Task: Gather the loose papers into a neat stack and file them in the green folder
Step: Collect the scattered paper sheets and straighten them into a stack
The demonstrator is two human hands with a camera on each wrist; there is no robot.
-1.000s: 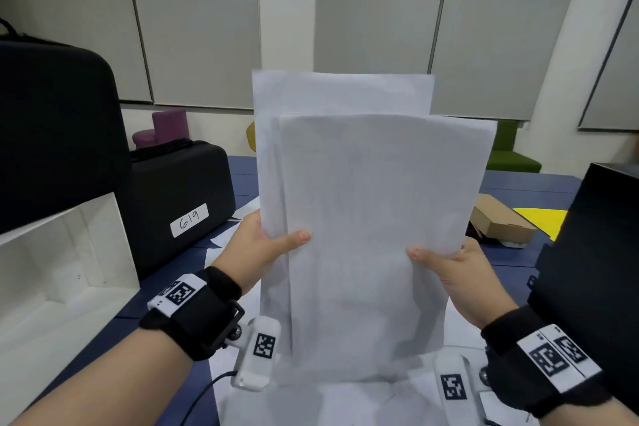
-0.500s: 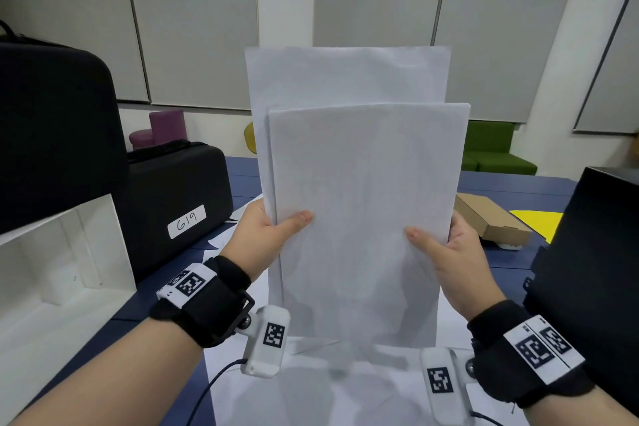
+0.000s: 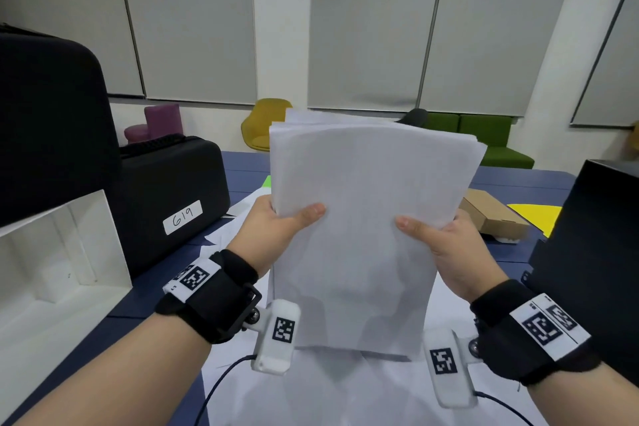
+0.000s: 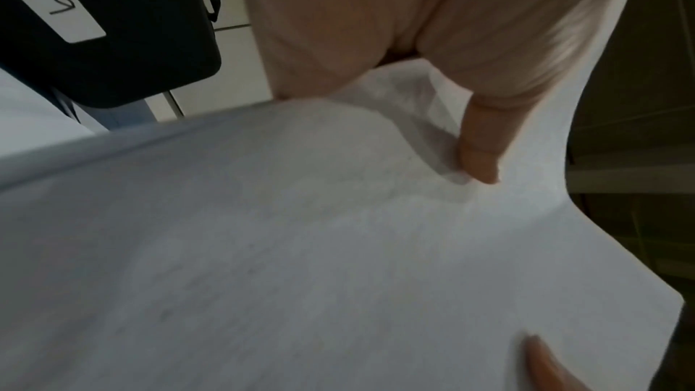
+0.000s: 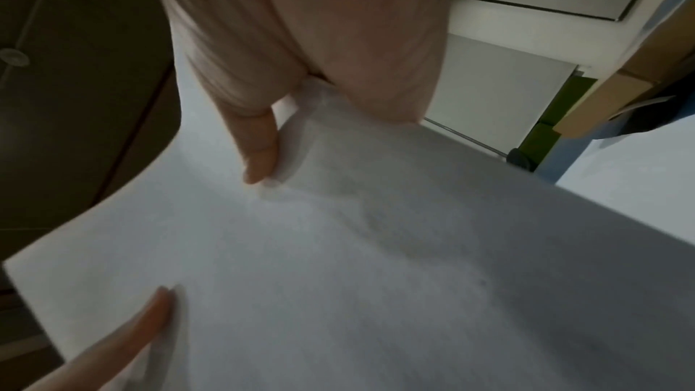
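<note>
A stack of white papers (image 3: 366,211) stands upright on its bottom edge above the table, its top edges nearly level. My left hand (image 3: 276,228) grips the stack's left side, thumb across the front sheet. My right hand (image 3: 446,242) grips the right side the same way. The left wrist view shows the papers (image 4: 300,234) under my left thumb (image 4: 479,153); the right wrist view shows the papers (image 5: 357,249) under my right thumb (image 5: 259,147). A sliver of green (image 3: 267,180) peeks out behind the stack's left edge; I cannot tell whether it is the folder.
More white sheets (image 3: 311,391) lie on the blue table (image 3: 518,180) under the stack. A black case labelled 619 (image 3: 169,197) and a white box (image 3: 52,270) stand at left. A cardboard box (image 3: 491,214), a yellow sheet (image 3: 532,214) and a black box (image 3: 594,252) sit at right.
The stack has dropped lower, and the back sheets that stuck up above the front ones have slid down until the top edges nearly match. Both hands keep their grip on the sides.
</note>
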